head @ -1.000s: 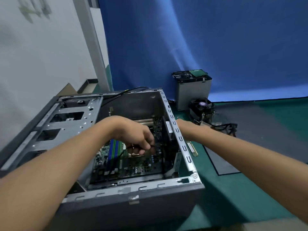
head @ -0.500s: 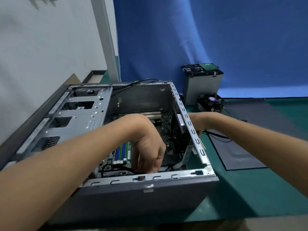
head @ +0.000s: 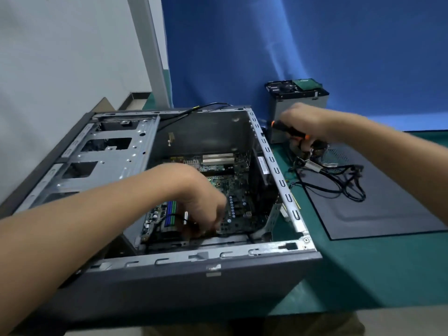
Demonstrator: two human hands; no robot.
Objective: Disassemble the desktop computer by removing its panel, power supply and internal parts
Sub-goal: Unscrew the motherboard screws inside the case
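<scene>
The open computer case (head: 184,267) lies on its side on the green table, its motherboard (head: 232,190) exposed inside. My left hand (head: 203,197) reaches down into the case, and its bunched fingertips pinch a thin black cable (head: 169,217) near the blue and green memory sticks (head: 171,212). My right hand (head: 303,120) is raised outside the case's right wall and grips a black and orange screwdriver (head: 289,130). The removed power supply (head: 281,106) stands behind that hand. The dark side panel (head: 378,209) lies flat to the right.
Loose black cables (head: 344,180) and a metal-mesh part (head: 337,156) rest on the far end of the side panel. A grey wall runs along the left and a blue backdrop hangs behind. The drive cage (head: 109,154) fills the case's left side.
My right hand left the case's right wall, rose toward the power supply and now grips the screwdriver. My left hand stayed low over the motherboard. The view moved closer.
</scene>
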